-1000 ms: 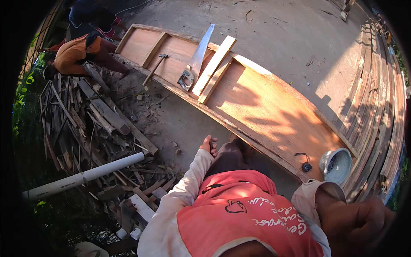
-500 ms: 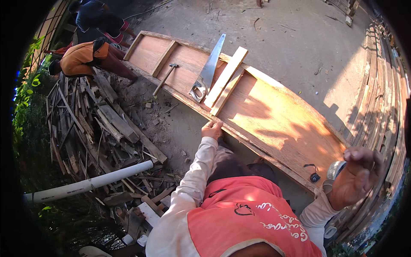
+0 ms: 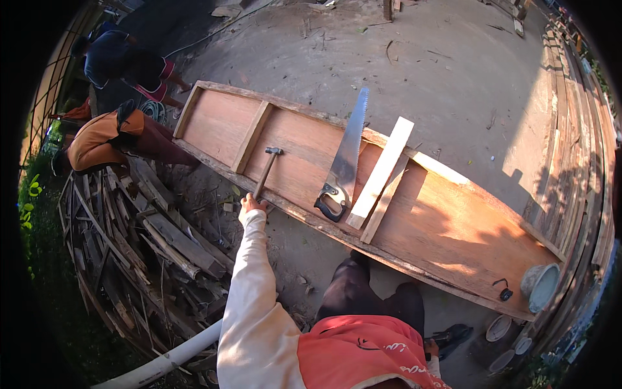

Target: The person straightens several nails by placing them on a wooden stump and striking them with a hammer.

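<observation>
My left hand (image 3: 251, 206) reaches forward to the near edge of a long, shallow wooden frame with a plywood base (image 3: 453, 241). Its fingers are closed around the handle end of a hammer (image 3: 265, 170), whose head rests over the plywood. Close to my right hip, my right hand (image 3: 431, 349) shows only in part beside a dark object (image 3: 452, 337) that I cannot make out; its fingers are mostly hidden. A handsaw (image 3: 348, 155) lies across the frame, blade pointing away. Next to it, a pale loose board (image 3: 381, 172) lies alongside a crosspiece (image 3: 385, 201).
A bucket (image 3: 539, 288) and a small black coiled item (image 3: 505, 291) are at the frame's right end. Scrap wood (image 3: 162, 227) and a white pipe (image 3: 165, 360) lie left. Long planks (image 3: 567, 149) line the right. Two people, one in orange (image 3: 107, 139), bend near the far-left end.
My left hand has gone from the frame's edge near the crosspiece leftward to the hammer and closed on its handle. My right hand has dropped from its raised position to my hip. The view has shifted.
</observation>
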